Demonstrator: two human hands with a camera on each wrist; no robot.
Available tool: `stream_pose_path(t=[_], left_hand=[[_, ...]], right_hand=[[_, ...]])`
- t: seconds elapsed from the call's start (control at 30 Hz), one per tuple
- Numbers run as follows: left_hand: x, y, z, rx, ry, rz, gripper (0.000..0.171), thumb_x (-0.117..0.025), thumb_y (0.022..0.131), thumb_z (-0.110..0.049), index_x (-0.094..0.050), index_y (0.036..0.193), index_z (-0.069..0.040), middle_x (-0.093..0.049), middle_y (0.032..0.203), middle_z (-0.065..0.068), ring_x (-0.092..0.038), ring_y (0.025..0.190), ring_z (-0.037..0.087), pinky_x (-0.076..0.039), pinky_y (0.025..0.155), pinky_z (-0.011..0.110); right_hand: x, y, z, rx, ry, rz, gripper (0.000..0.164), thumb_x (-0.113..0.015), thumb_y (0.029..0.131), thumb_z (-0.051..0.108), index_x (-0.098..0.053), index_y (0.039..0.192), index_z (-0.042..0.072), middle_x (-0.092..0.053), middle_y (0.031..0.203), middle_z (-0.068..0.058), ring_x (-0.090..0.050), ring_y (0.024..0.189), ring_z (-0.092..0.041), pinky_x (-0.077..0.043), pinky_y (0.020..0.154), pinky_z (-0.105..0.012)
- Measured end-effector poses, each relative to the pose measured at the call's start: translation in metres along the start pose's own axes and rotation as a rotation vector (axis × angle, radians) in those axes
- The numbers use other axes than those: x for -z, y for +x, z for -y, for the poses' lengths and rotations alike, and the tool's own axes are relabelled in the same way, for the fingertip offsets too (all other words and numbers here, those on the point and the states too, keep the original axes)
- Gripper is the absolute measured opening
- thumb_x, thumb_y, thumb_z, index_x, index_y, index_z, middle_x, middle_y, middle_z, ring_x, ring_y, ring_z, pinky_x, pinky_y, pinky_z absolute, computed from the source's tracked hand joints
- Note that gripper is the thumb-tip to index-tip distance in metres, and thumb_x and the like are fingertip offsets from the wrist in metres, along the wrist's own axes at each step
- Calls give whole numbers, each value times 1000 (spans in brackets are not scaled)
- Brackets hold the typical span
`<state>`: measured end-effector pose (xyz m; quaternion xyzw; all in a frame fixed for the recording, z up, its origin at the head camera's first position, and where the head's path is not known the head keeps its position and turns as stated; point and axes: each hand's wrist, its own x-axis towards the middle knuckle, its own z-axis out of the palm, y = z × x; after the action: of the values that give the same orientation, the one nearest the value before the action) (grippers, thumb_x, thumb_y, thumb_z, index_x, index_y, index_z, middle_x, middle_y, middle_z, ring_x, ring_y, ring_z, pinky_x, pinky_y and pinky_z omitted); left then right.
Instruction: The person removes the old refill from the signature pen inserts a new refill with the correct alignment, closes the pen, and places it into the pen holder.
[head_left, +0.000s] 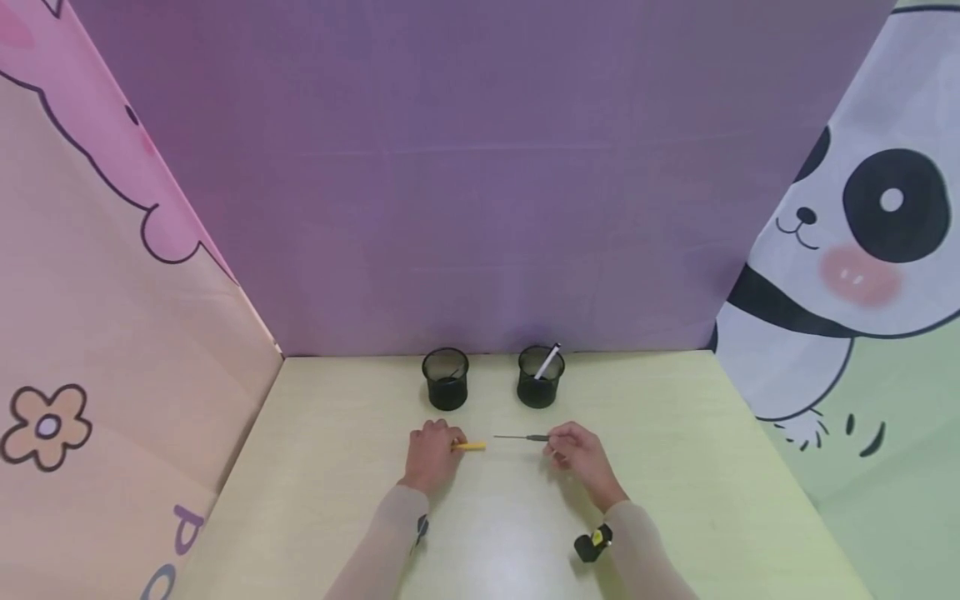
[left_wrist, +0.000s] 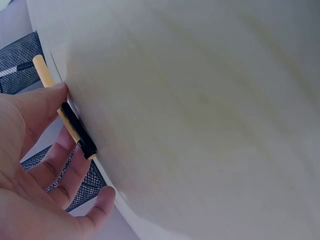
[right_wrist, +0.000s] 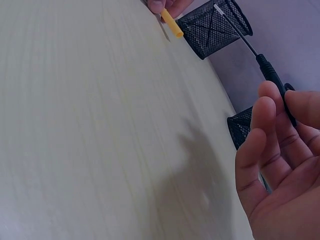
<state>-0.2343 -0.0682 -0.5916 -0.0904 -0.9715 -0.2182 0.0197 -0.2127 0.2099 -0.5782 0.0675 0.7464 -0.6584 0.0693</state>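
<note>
My left hand (head_left: 433, 454) grips a yellow pen barrel (head_left: 471, 447) near the table, its free end pointing right. In the left wrist view the barrel (left_wrist: 44, 71) has a black clip (left_wrist: 79, 131) at one end, with the thumb laid across its middle. Between thumb and fingertips, my right hand (head_left: 583, 457) pinches the black front section (head_left: 537, 437) of a pen. From it a thin refill (head_left: 510, 436) sticks out leftward, toward the barrel and apart from it. The right wrist view shows the refill (right_wrist: 237, 32) dark with a pale end, and the barrel's open end (right_wrist: 179, 34) beyond.
Two black mesh pen holders stand at the table's back edge. The left holder (head_left: 447, 392) has something thin and dark inside; the right holder (head_left: 537, 392) has a white pen (head_left: 548, 361) leaning in it. A purple backdrop (head_left: 480, 208) rises behind, with printed panels either side.
</note>
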Motion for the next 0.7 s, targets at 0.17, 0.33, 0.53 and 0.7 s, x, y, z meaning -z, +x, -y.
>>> stream_pose_path(t=[0.17,0.33,0.53,0.7], left_hand=[[1,-1,-1,-1,11,8,11,-81,87,-19,-79,98,-22,-64,88,-3,-52,84,17,-49,84,44],[1,-1,0,-8,24,10,12,-81,88,-19,-79,99,-22,-65,88,-3,-53,84,16,-48,83,43],[3,-3,-1,-14,13,12,11,-81,87,-19,-79,97,-22,-64,87,-3,-52,84,17,-48,82,43],[5,-4,-2,-29,-21,-17,11,-81,87,-20,-78,98,-20,-64,87,-2,-52,83,17,-47,81,43]], right_hand=[[0,-1,0,-1,2,2,20,-62,98,5,-62,114,-7,-75,87,-7,-63,76,-19,-57,71,-30],[-1,-1,0,-1,8,7,20,-61,98,4,-61,114,-8,-74,86,-7,-63,76,-19,-57,71,-29],[-1,-2,0,3,8,6,20,-61,98,4,-61,114,-9,-75,86,-6,-63,75,-19,-57,71,-29],[-2,-2,1,10,14,13,21,-62,98,4,-61,114,-8,-75,86,-6,-63,75,-19,-58,72,-30]])
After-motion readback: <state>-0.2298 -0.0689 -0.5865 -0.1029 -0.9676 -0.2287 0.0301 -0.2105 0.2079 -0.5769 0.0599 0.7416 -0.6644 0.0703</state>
